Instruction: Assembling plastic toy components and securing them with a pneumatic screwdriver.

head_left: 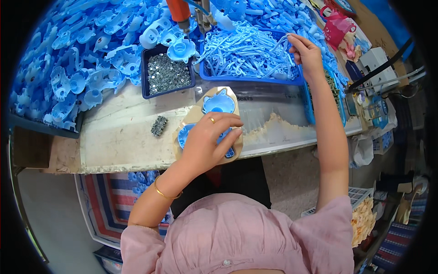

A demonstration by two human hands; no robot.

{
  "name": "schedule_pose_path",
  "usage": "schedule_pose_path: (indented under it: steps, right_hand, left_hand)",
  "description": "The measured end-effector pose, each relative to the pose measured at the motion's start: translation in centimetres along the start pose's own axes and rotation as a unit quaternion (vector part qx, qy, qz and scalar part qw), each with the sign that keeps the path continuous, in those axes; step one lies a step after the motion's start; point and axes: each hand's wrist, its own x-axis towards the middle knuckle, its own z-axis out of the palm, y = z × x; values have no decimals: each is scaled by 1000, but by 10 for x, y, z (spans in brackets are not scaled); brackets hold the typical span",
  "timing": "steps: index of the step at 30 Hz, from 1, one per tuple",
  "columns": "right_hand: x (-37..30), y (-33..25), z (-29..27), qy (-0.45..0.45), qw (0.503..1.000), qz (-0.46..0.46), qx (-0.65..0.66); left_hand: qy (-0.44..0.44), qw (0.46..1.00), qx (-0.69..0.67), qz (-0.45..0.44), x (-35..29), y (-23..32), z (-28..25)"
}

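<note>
My left hand [211, 137] lies over a pale board-like fixture [233, 97] at the table's front edge. Under its fingers and thumb sits a blue plastic shell [220, 101], whose cat-head-shaped end shows beyond the hand; the middle is covered. My right hand [306, 55] is raised at the right end of a blue tray [255, 80] heaped with thin light-blue plastic strips [246, 50]. Its thumb and forefinger are pinched together; what they hold, if anything, is too small to make out.
A dark bin [157, 93] of small metal pieces stands left of the tray. Piled blue shells [98, 68] fill the far left. A grey clump of small parts [159, 126] lies on the table. An orange power driver [179, 11] hangs overhead. A turquoise basket [341, 102] is at right.
</note>
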Motion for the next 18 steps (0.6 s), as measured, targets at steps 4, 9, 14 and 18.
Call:
schedule_pose_path:
  steps: [4, 9, 14, 18]
  right_hand:
    - [-14, -5, -1, -44, 993, 45, 100]
    - [-95, -40, 38, -239, 955, 175, 21]
    - [-127, -29, 56, -329, 916, 230, 24]
    - [-126, -15, 53, -321, 894, 302, 79]
  left_hand:
    - [20, 1000, -8, 16, 7, -4, 3]
    - [120, 993, 15, -7, 13, -5, 21]
    - [-21, 938, -290, -190, 18, 5, 16]
    - [20, 897, -345, -275, 7, -1, 4]
